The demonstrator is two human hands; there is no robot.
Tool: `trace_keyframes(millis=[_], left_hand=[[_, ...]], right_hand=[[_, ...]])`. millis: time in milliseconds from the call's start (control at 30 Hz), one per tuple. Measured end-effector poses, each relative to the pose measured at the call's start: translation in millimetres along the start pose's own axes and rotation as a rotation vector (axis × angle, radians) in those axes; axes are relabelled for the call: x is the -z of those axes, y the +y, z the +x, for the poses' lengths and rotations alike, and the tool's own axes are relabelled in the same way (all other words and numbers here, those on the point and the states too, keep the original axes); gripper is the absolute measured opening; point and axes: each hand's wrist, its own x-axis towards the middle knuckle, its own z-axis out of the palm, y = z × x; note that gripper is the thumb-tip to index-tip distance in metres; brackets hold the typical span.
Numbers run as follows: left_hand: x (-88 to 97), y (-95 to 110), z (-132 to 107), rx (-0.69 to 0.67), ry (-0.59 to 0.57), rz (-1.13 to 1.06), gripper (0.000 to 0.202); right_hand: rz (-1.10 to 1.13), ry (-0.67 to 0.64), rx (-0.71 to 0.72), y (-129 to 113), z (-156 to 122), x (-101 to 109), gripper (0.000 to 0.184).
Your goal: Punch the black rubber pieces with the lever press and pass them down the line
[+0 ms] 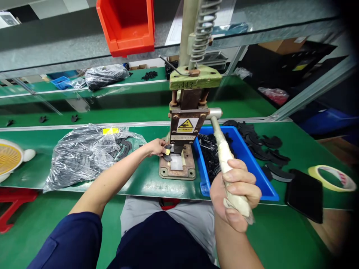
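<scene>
A hand-operated press with a coiled spring on top stands before me on the green bench. My right hand is wrapped round its lever handle, which is covered in pale tape and slants down toward me. At the press base, my left hand pinches a small dark curved piece beside the light metal block under the ram. Something yellow shows at the fingertips. Part of the piece is hidden by the fingers and the press.
Left of the press lies a clear plastic bag of dark curved parts. To the right are a blue bin of black parts, loose dark curved pieces, a black flat object and a tape roll. A red bin sits on the shelf above.
</scene>
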Motion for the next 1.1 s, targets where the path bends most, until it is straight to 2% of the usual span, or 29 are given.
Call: trace_keyframes(millis=[33, 100, 167, 233, 333, 433, 567, 733, 867, 1000, 1100], left_hand=[[3.6, -1.3, -0.3, -0.017, 0.029, -0.031, 0.021], [17.6, -5.9, -0.6, -0.078, 0.172, -0.069, 0.017], [40.7, -15.1, -3.1, -0.136, 0.374, -0.038, 0.021], [68.7, -29.4, -10.7, -0.150, 0.520, 0.116, 0.023], [104.4, -55.7, -30.9, -0.066, 0.567, 0.507, 0.023], [119.1, -76.9, -49.0, -0.031, 0.482, 0.845, 0.031], [113.1, -86.7, -54.8, -0.059, 0.391, 0.991, 0.034], [96.4, -74.7, -50.1, -0.142, 0.425, 0.932, 0.036], [80.8, -62.0, -46.8, -0.061, 0.352, 1.009, 0.030], [61.7, -56.0, -48.8, -0.033, 0.367, 1.105, 0.028], [51.9, -56.5, -56.4, -0.063, 0.375, 1.143, 0.026]], right_hand=[[-0.008, -0.008, -0.005, 0.1, 0.2, 1.2, 0.022], [-0.012, -0.030, -0.007, 0.4, 0.6, 3.5, 0.023], [-0.002, -0.043, 0.009, 1.0, 1.2, 4.4, 0.023], [0.008, -0.027, 0.036, 2.0, 1.5, 3.4, 0.021], [0.008, 0.023, 0.067, 5.2, 1.3, 0.3, 0.017], [0.019, 0.051, 0.141, 10.0, 0.6, -1.2, 0.018], [0.018, 0.062, 0.157, 13.6, 0.5, -0.2, 0.018], [0.079, 0.021, 0.137, 11.1, 2.5, -0.3, 0.017], [0.077, -0.001, 0.094, 7.5, 3.3, -1.3, 0.021], [0.082, -0.016, 0.076, 4.5, 2.9, -1.3, 0.022], [0.092, -0.047, 0.037, 3.2, 1.9, 1.1, 0.023]])
